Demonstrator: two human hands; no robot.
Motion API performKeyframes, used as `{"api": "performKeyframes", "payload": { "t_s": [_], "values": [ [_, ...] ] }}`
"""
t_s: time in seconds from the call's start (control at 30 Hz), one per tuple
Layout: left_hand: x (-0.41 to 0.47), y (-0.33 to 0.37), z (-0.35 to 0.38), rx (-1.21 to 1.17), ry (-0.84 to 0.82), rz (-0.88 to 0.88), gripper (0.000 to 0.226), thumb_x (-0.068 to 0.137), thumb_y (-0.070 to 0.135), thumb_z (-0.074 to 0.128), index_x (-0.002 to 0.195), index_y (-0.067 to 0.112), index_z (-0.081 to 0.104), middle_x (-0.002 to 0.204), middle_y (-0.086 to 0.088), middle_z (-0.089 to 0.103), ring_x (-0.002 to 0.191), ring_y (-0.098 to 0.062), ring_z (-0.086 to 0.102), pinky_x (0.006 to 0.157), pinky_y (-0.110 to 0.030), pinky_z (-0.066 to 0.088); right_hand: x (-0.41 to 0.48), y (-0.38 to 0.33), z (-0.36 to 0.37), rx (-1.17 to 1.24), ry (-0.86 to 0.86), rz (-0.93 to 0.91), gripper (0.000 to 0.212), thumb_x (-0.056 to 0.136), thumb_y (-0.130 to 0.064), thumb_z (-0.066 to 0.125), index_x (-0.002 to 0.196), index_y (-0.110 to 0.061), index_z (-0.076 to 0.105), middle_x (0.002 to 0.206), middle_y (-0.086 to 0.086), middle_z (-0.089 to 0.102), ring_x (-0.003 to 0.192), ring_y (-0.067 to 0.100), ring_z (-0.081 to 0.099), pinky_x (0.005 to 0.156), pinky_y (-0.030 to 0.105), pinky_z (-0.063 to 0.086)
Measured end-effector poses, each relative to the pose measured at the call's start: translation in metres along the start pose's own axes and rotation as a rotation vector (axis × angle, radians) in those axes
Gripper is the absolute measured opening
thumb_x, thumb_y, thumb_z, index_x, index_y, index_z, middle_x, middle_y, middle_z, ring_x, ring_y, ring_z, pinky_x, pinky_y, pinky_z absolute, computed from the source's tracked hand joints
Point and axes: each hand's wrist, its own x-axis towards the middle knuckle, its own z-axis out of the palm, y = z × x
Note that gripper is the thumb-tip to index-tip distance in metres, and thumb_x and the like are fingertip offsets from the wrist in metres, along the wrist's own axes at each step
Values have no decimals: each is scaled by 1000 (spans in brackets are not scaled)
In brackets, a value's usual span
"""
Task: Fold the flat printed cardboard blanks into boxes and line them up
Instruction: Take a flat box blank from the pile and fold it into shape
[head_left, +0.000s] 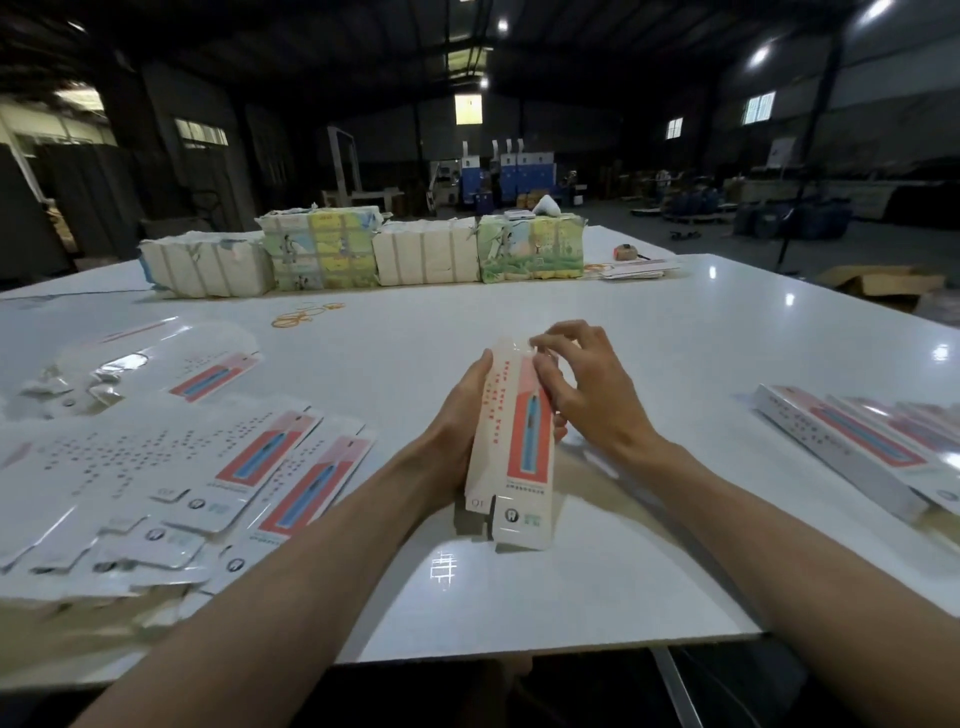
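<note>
half-folded box (511, 457), flat blanks (171, 478), finished boxes (857, 447)

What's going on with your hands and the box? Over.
Left grip holds half-folded white-and-red printed cardboard box. Right grip pinches its far end. Near end not yet closed. Nothing blocking.

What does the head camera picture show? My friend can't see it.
Two hands hold a half-folded printed box over a white table: the left hand grips its side, the right hand pinches its far end. On the left lie flat blanks, on the right finished boxes.
</note>
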Motion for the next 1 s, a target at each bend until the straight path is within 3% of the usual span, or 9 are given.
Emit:
{"api": "performKeyframes", "payload": {
  "t_s": [0.1, 0.27, 0.37, 0.43, 0.47, 0.57, 0.67, 0.8, 1.0],
  "values": [
    [-1, -2, -5, -30, -25, 35, 63, 108, 63, 32, 86, 32, 82, 94, -13, 79, 77, -30, 79, 65, -34, 62, 3, -2, -1, 27, -27, -20, 33, 106, -32, 58, 129, -13, 72, 124, -2, 64, 123, 8, 47, 97, 33, 49],
    [-1, -1, -6, -95, -75, 13, 61, 107, 64, 32, 115, 19, 72, 101, -17, 79, 82, -35, 79, 67, -38, 63, 6, -5, -5, 85, -42, -42, 24, 102, -25, 68, 117, -9, 78, 124, -1, 69, 123, 11, 50, 98, 29, 47],
    [-1, 0, -6, -80, -125, 14, 64, 107, 65, 31, 120, 17, 71, 111, -19, 77, 90, -37, 78, 71, -39, 63, 9, -8, -7, 228, -40, 59, 15, 101, -22, 69, 106, -12, 79, 127, -4, 68, 121, 13, 54, 97, 29, 53],
    [-2, 2, -6, -75, -166, 8, 67, 106, 67, 31, 118, 18, 75, 113, -19, 77, 90, -34, 77, 72, -39, 63, 12, -9, -10, 399, -58, 168, 13, 101, -23, 70, 96, -15, 78, 133, -8, 63, 120, 19, 58, 88, 26, 58],
    [-2, 3, -5, -74, -191, 1, 69, 105, 68, 31, 116, 19, 77, 113, -18, 77, 88, -32, 77, 72, -38, 63, 13, -9, -11, 478, -68, 217, 14, 100, -24, 71, 93, -15, 78, 137, -10, 61, 121, 21, 60, 86, 27, 59],
    [2, 4, -5, -49, -261, -28, 78, 102, 72, 29, 120, 11, 74, 112, -19, 75, 85, -31, 75, 73, -39, 62, 16, -4, -16, 642, -95, 293, 16, 98, -20, 73, 86, -13, 82, 141, -15, 60, 120, 18, 63, 104, 47, 53],
    [6, 5, -4, -18, -297, -41, 81, 103, 72, 25, 121, 6, 68, 106, -19, 73, 82, -31, 73, 74, -39, 63, 16, -4, -18, 812, -121, 334, 23, 98, -12, 72, 78, -14, 83, 138, -11, 65, 125, 18, 61, 114, 55, 44],
    [7, 6, -2, -38, -310, -44, 75, 102, 70, 26, 125, 9, 63, 105, -12, 74, 81, -28, 74, 72, -39, 63, 16, -5, -17, 972, -130, 378, 23, 98, -11, 69, 80, -7, 82, 135, -5, 68, 125, 25, 62, 113, 54, 47],
    [5, 7, 5, -5, -302, -81, 73, 100, 73, 28, 115, 10, 60, 91, -10, 70, 71, -23, 69, 66, -36, 61, 11, -14, -17, 1105, -169, 372, 25, 104, -14, 60, 98, 6, 74, 142, 3, 64, 113, 29, 67, 92, 33, 56]
  ]
}}
